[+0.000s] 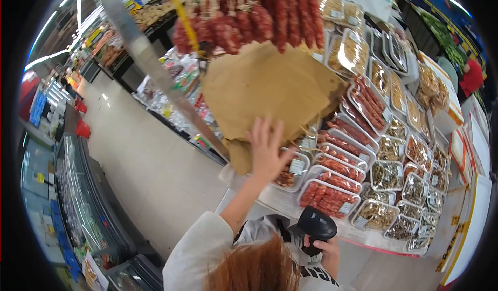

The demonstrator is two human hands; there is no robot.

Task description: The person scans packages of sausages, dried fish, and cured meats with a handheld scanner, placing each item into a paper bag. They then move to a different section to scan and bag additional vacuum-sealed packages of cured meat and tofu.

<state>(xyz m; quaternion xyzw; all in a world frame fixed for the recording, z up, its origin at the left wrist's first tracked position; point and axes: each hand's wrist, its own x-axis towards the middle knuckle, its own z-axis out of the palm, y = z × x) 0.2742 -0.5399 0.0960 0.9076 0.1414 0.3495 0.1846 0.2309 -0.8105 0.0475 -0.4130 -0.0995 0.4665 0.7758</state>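
Observation:
My left hand [267, 153] is raised with fingers spread, its fingertips against the lower edge of a large sheet of brown paper [270, 86] lying over the display. It grips nothing. My right hand [326, 250] is low, close to my body, closed around a black handheld barcode scanner [315, 226]. Just right of my left hand lie packed trays of red sausages [332, 195] with white labels. Strings of red sausages [259, 16] hang above the paper.
A sloped counter of several clear trays with dried foods and sausages [386, 174] runs to the right. A metal post [150, 65] crosses diagonally at left. A glass chest freezer [83, 197] stands at the left, across a tiled aisle [150, 166]. A person in red [471, 78] is far right.

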